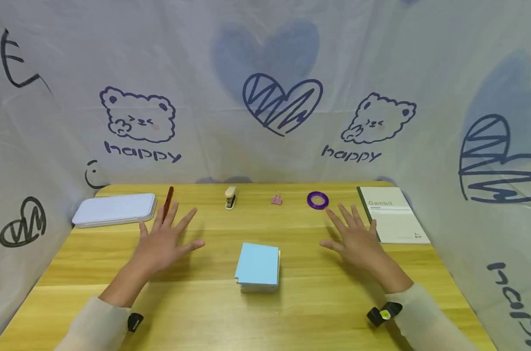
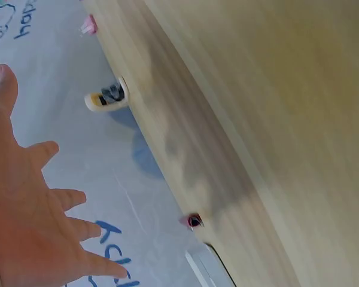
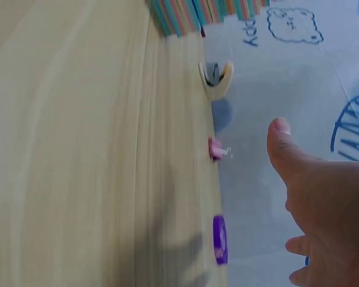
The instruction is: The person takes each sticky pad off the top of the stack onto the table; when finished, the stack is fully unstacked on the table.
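My left hand (image 1: 160, 246) hovers over the left half of the table with fingers spread, holding nothing. Closest to its fingertips are a dark red pen (image 1: 168, 201) and a white pencil case (image 1: 115, 209). On the other side, my right hand (image 1: 357, 241) is also spread and holds nothing, near a purple roll of tape (image 1: 317, 200) and a Gambit notebook (image 1: 393, 215). Between the hands sits a stack of sticky notes (image 1: 257, 263) with a light blue top sheet. In the right wrist view the stack (image 3: 185, 15) shows colored layers along its side.
Along the back of the wooden table (image 1: 195, 312) stand a small cream stapler (image 1: 231, 198) and a pink binder clip (image 1: 276, 198). A pale curtain (image 1: 213, 141) with bear and heart drawings encloses the back and both sides.
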Motion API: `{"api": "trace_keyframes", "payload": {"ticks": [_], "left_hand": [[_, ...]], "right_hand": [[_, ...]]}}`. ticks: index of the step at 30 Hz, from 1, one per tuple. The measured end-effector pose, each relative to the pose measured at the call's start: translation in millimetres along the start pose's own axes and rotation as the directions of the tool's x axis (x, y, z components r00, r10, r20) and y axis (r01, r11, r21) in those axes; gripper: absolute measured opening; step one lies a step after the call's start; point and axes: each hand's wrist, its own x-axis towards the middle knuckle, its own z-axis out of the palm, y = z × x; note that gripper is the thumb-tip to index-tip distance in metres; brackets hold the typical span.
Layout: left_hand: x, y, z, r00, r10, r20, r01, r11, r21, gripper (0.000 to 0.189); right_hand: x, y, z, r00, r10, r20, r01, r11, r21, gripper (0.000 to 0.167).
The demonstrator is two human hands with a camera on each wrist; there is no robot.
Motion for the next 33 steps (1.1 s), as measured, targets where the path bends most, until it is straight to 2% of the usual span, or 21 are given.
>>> {"api": "trace_keyframes", "payload": {"ticks": [4,7,10,12,15,18,22,25,29,33], "left_hand": [[-4.4,11.7,1.7,0.999,0.042,0.012,-0.041,0.998,-0.051,0.093],[-8.8,23.7,4.4,0.995,0.098,0.011,-0.096,0.991,-0.096,0.091],[-12.5,37.0,8.5,0.986,0.169,0.008,-0.165,0.974,-0.156,0.089],[-14.8,45.3,12.0,0.975,0.22,0.005,-0.214,0.953,-0.212,0.089],[-18.0,55.7,17.2,0.956,0.292,0.026,-0.267,0.904,-0.335,0.094],[-22.1,63.7,21.7,0.939,0.337,0.072,-0.26,0.829,-0.495,0.104],[-24.5,73.5,27.0,0.919,0.379,0.108,-0.223,0.725,-0.651,0.117],[-23.7,79.6,32.8,0.908,0.408,0.095,-0.225,0.666,-0.712,0.123],[-21.4,86.3,40.7,0.901,0.428,0.069,-0.229,0.607,-0.761,0.124],[-19.1,90.9,46.9,0.899,0.432,0.069,-0.208,0.561,-0.801,0.113]], "right_hand": [[-0.2,-13.8,-3.4,0.999,-0.042,0.014,0.041,0.999,0.029,0.087],[-0.1,-25.2,-4.2,0.997,-0.076,0.024,0.075,0.995,0.065,0.087],[-0.5,-37.2,-4.8,0.991,-0.128,0.033,0.124,0.986,0.108,0.087],[-1.7,-46.0,-5.8,0.984,-0.175,0.038,0.167,0.975,0.147,0.087],[-4.3,-59.2,-7.3,0.968,-0.248,0.048,0.233,0.951,0.205,0.086],[-6.4,-72.5,-9.4,0.95,-0.308,0.058,0.282,0.92,0.272,0.085],[-9.4,-88.1,-13.5,0.933,-0.343,0.108,0.28,0.882,0.378,0.085],[-11.2,-98.0,-14.8,0.918,-0.366,0.152,0.268,0.857,0.44,0.086],[-11.6,-110.8,-13.4,0.893,-0.418,0.17,0.291,0.822,0.49,0.091],[-13.1,-123.6,-10.7,0.886,-0.435,0.163,0.298,0.802,0.517,0.099]]}}
